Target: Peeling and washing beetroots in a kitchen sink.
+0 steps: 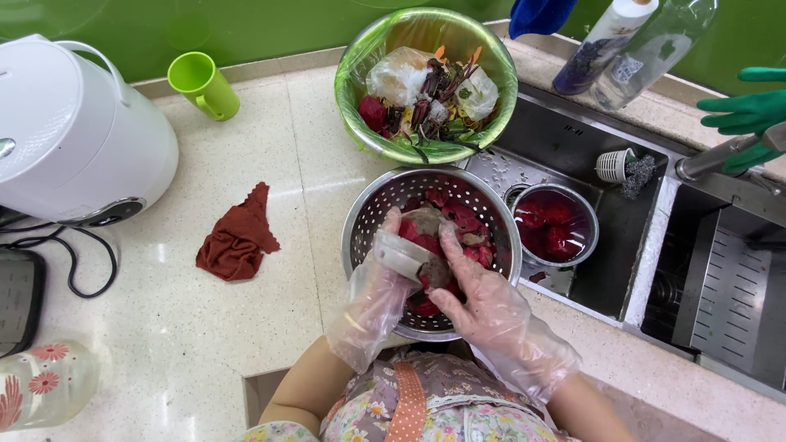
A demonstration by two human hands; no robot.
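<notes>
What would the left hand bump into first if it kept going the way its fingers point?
The left hand points up and away from the person, over the metal colander. It would probably meet the colander's far rim first, then the green scrap bowl beyond, though height is hard to judge.

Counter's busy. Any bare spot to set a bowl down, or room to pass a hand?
Free: counter between the rust-red cloth and the colander, running toward the near edge; also between the green cup and the scrap bowl. Crowded: colander, scrap bowl and small sink bowl sit close together, with both hands, left and right, over the colander.
</notes>
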